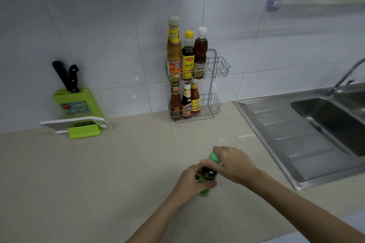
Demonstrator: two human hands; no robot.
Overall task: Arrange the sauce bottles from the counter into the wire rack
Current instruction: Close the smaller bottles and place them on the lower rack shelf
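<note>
Two hands hold the one green-capped bottle (207, 176) over the surface (98, 173), well in front of the wire rack (216, 69): left hand (190, 181) clenched round the body, right hand (234, 164) closed on the cap. It looks rigid, probably smooth and fairly heavy with dark sauce; gripping the body seems safest. Six bottles fill the rack's left; its right ends stand free. The sink (276, 124) lies right of the rack.

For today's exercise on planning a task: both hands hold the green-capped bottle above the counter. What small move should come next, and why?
Probably lift the green-capped bottle toward the wire rack. The left hand grips its body and the right hand its cap. Each tier holds three bottles on the left, with free space on the right.
</note>
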